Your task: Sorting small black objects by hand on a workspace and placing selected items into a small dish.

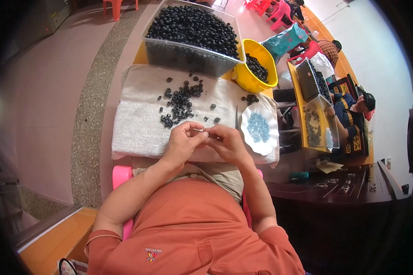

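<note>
My left hand (184,143) and my right hand (226,143) meet over the near part of a white towel (137,114), their thumbs and forefingers pinched close together. Something small and pale shows faintly between the fingertips; I cannot make out what it is. Just beyond the hands lies a loose heap of small round black bead-like pieces (181,101), with a few strays around it. Right of my right hand stands a white wavy-edged dish (263,149) holding small pale blue clear pieces (258,127). A thin dark pointed tool (237,117) lies beside the dish.
At the far side sits a clear plastic bin (183,60) full of black pieces. A yellow bowl (270,68) with more stands to its right. Farther right, a person (353,110) sits by a bench with bins (307,85). A pink chair (122,175) is under me.
</note>
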Demonstrator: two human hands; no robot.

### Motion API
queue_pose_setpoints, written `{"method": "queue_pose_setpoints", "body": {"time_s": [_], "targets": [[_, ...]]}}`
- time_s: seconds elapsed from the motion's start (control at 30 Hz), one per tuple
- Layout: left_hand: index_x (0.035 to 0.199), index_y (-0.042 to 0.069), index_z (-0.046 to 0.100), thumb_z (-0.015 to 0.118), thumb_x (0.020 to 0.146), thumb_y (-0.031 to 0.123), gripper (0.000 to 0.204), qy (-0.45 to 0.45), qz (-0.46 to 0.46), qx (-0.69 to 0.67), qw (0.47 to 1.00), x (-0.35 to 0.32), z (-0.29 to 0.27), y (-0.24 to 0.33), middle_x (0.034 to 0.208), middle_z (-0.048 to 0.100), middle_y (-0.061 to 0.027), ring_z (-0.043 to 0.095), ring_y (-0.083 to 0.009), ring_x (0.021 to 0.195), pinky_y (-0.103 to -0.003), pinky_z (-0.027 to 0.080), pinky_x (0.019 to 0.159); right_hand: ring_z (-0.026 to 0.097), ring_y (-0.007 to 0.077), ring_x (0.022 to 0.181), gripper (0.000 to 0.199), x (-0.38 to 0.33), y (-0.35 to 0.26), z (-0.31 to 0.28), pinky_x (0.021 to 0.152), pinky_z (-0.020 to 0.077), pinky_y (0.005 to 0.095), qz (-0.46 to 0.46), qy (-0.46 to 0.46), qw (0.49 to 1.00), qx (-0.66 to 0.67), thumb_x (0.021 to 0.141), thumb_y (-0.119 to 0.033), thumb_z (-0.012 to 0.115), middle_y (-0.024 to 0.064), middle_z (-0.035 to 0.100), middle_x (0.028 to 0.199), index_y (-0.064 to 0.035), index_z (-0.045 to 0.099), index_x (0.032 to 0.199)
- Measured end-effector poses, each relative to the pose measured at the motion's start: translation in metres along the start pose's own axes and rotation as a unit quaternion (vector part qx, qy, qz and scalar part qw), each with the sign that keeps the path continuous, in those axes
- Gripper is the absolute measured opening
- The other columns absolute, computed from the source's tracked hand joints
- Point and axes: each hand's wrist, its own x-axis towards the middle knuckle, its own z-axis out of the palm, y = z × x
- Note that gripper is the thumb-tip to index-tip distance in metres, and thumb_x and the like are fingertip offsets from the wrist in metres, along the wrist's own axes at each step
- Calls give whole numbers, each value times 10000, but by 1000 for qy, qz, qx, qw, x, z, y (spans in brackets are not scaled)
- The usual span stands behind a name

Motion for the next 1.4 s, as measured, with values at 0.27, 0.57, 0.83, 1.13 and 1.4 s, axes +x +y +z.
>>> {"method": "queue_pose_setpoints", "body": {"time_s": [0.27, 0.57, 0.83, 1.13, 1.4], "targets": [[986, 15, 634, 707, 892, 93, 142, -21, 39, 10, 999, 0, 2, 1, 874, 673, -43, 624, -80, 731, -217, 529, 660, 621, 114, 838, 161, -7, 17, -1, 733, 502, 246, -25, 11, 990, 140, 850, 30, 707, 56, 668, 894, 24, 683, 1009], [930, 21, 656, 718, 892, 129, 130, -20, 26, 34, 999, -1, 1, 2, 837, 677, -39, 626, -82, 716, -218, 529, 654, 617, 109, 857, 121, -8, 17, -7, 743, 491, 233, -52, 24, 979, 194, 844, 41, 708, 68, 679, 924, 35, 690, 964], [923, 13, 662, 706, 896, 120, 118, -25, 34, 37, 998, -1, 3, 3, 822, 688, -42, 627, -78, 719, -220, 519, 651, 640, 117, 836, 126, -9, 27, -3, 734, 513, 243, -12, 24, 968, 250, 806, 55, 660, 73, 680, 915, 36, 700, 924], [922, 10, 659, 692, 906, 104, 102, -19, 40, 41, 998, 3, 0, 1, 815, 683, -39, 622, -75, 710, -219, 518, 647, 639, 118, 817, 123, -8, 36, 3, 729, 524, 245, 14, 49, 942, 332, 795, 53, 656, 69, 668, 923, 49, 697, 912], [924, 10, 657, 680, 912, 110, 103, -25, 38, 59, 997, 0, 5, 8, 820, 681, -33, 613, -71, 706, -219, 518, 652, 614, 132, 900, 113, -7, 27, -2, 795, 490, 260, -36, 33, 959, 278, 815, 63, 686, 78, 662, 946, 42, 691, 926]]}}
